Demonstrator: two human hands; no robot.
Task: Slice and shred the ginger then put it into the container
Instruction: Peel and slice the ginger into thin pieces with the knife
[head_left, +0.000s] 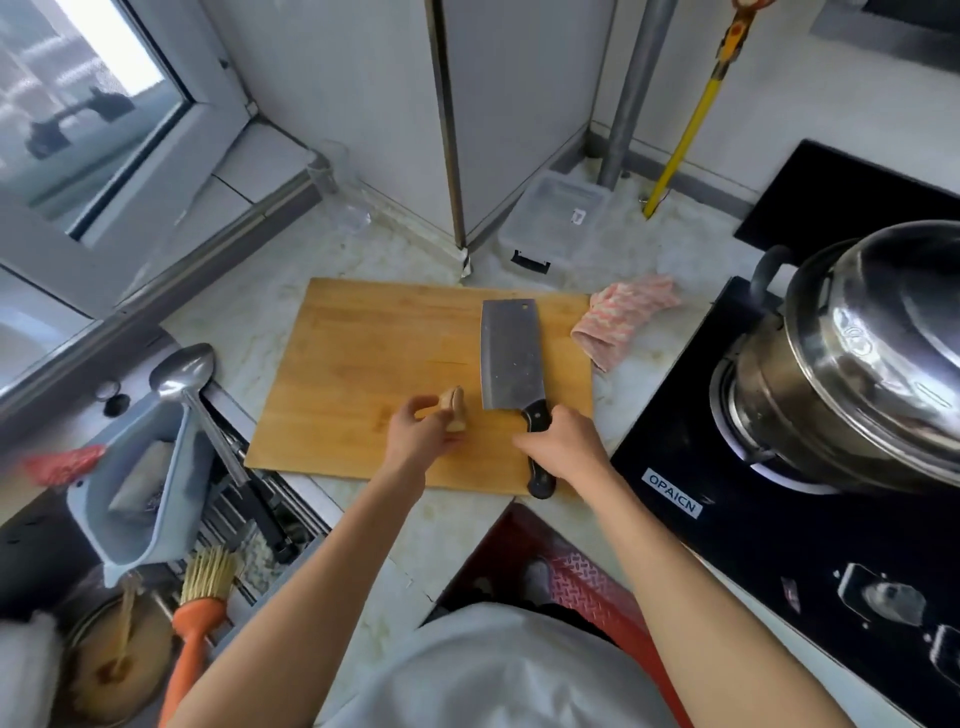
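Marble-patterned surface fills the middle of the frame, running from the window sill at upper left to the black hob at right. On that hob, at the right edge of the frame, sits a large steel pot with a domed lid. A wooden cutting board lies at centre frame on the surface. Behind it, toward the upper middle, a clear plastic container with a lid rests against the wall corner. A pink-and-white striped cloth lies crumpled just off the board's upper right corner. At lower left a grey draining basket hangs over the sink with a steel ladle resting across it, and an orange-handled brush stands below.

A cleaver lies flat on the right part of the board, blade pointing up the frame. The right hand rests on its black handle, fingers curled over it; whether they fully close round it is hard to tell from this angle. The left hand is just left of the knife, its fingers and thumb pinching the ginger, a pale tan piece that stands on the board near its lower centre, close beside the blade's heel but apart from it.
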